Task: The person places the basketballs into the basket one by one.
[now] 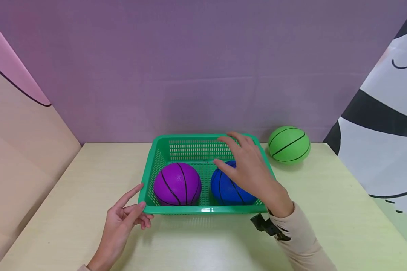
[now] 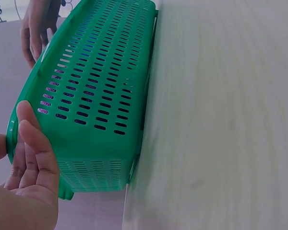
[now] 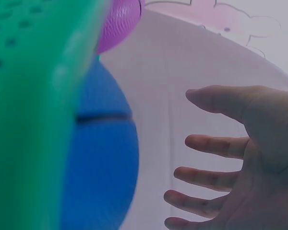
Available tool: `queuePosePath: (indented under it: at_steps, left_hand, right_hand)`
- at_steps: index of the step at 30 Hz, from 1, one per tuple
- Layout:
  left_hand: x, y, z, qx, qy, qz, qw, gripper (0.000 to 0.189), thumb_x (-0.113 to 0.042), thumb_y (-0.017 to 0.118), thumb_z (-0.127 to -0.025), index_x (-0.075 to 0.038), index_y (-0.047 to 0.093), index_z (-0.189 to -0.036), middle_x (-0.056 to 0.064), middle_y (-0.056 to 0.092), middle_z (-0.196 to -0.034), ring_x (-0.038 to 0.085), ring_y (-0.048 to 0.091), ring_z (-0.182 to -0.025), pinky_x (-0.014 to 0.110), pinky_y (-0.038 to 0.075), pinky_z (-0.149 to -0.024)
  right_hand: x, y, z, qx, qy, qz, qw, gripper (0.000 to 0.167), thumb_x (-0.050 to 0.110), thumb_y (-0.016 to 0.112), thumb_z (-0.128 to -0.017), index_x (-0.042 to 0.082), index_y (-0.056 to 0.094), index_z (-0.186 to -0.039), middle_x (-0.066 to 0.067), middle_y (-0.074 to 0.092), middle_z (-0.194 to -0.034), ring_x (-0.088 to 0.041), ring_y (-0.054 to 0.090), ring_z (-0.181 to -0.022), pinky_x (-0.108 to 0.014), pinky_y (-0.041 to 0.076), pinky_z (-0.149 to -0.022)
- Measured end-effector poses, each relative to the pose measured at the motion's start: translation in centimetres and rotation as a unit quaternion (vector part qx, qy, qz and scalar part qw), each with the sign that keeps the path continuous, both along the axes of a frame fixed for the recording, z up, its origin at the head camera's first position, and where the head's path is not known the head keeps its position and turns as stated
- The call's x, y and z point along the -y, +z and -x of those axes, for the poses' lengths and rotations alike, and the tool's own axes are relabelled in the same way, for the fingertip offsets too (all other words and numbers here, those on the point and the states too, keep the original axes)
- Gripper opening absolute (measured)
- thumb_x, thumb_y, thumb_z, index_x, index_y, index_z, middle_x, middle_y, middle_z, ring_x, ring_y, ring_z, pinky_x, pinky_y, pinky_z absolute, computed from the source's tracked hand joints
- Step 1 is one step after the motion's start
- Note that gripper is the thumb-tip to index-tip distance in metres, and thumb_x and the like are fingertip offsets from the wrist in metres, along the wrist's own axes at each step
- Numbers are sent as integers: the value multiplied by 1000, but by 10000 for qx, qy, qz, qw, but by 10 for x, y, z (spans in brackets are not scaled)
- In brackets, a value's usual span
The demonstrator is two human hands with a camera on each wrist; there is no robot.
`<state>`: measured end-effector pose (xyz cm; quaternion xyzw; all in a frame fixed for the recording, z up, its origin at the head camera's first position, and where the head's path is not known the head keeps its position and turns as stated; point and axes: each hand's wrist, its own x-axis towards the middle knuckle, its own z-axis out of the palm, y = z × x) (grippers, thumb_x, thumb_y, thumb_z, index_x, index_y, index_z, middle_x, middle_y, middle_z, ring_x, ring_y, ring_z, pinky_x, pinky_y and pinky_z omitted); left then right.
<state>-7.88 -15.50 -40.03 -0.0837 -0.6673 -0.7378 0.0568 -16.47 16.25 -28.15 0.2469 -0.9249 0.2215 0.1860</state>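
A green plastic basket point(image 1: 176, 210) with slotted walls stands on the table, holding a purple ball point(image 1: 178, 184) on its left and a blue ball point(image 1: 225, 190) on its right. Both balls carry black basketball lines. My left hand point(image 1: 120, 222) grips the basket's near left corner. In the left wrist view its thumb is at the rim, with its fingers point(image 2: 36, 143) against the outer wall. Over the blue ball hovers my right hand point(image 1: 249, 165), fingers spread and holding nothing. It hides part of that ball in the head view; the right wrist view shows a gap between them.
A green ball point(image 1: 289, 145) lies on the table point(image 1: 203, 244) behind and right of the basket, near the purple back wall point(image 1: 203, 75). Printed cartoon panels flank the table, with a panda-like figure point(image 1: 393, 105) on the right. A black strap mount point(image 1: 269, 227) sits on the right wrist.
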Motion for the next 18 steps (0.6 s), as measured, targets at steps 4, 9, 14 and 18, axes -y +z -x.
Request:
queuePosePath:
  at_steps: [4, 9, 14, 18]
  left_hand:
    - [0, 0, 0, -18, -4, 15, 10000, 49, -6, 55, -102, -6, 43, -149, 19, 70, -74, 27, 66, -58, 34, 56, -56]
    - [1, 0, 0, -118, -23, 26, 9999, 49, -4, 55, -102, -5, 43, -149, 21, 70, -74, 26, 66, -58, 33, 56, -56]
    - [1, 0, 1, -208, -85, -9, 9997, 49, -3, 54, -102, -2, 42, -149, 18, 71, -73, 25, 66, -57, 32, 56, -56]
    - [1, -1, 1, -185, -84, -3, 9998, 49, -3, 54, -102, -2, 42, -149, 17, 71, -73, 25, 66, -57, 33, 56, -56]
  right_hand:
    - [-10, 4, 3, 97, -121, 109, 9998, 51, 31, 72, -93, 11, 56, -137, -17, 46, -145, -40, 38, -135, -61, 36, -104]
    - [-22, 9, 9, 242, -250, 241, 9991, 50, 30, 69, -95, 9, 54, -139, -18, 45, -146, -41, 36, -137, -63, 33, -106]
    - [-39, 12, 14, 170, -319, 497, 9981, 51, 25, 70, -94, 4, 54, -138, -20, 46, -144, -43, 37, -136, -61, 31, -109]
    - [-55, 15, 16, 110, -397, 607, 9973, 50, 23, 69, -95, 1, 54, -137, -22, 47, -142, -43, 38, -134, -61, 33, -107]
